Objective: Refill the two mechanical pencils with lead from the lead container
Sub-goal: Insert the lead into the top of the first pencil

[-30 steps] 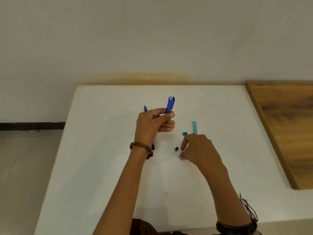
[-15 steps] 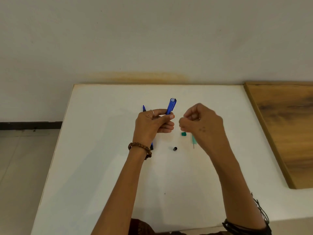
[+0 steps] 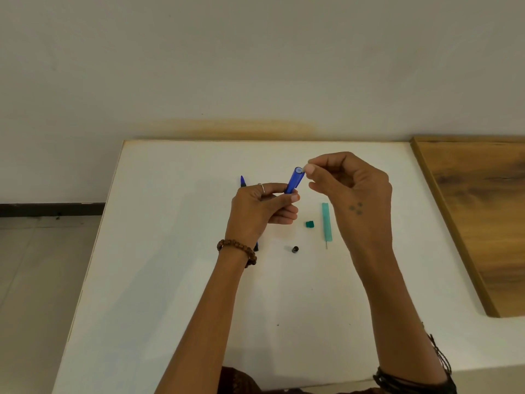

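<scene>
Left hand (image 3: 262,213) up off the white table (image 3: 170,280), fingers and thumb wrapped round a blue pencil (image 3: 294,181), open end tilted up and to the right. Right hand (image 3: 353,191) is level with that open end, thumb and forefinger pinched together just at the rim; whatever sits between them is too small to make out, possibly a small pale piece. Behind the left hand lies the second blue pencil (image 3: 243,181), mostly hidden by the hand and wrist, only its tip poking out at the far side and a bit near the beaded bracelet (image 3: 237,248). On the table between the two forearms: a small dark cap (image 3: 295,249), nearer the person; a little green cap (image 3: 310,224) just beyond it; and the slim green lead container (image 3: 326,221), lying lengthwise, partly tucked behind the right hand, a thin lead (image 3: 327,244) poking out of its near end. A wooden board (image 3: 483,209) butts against the table on the right, well apart from everything.
</scene>
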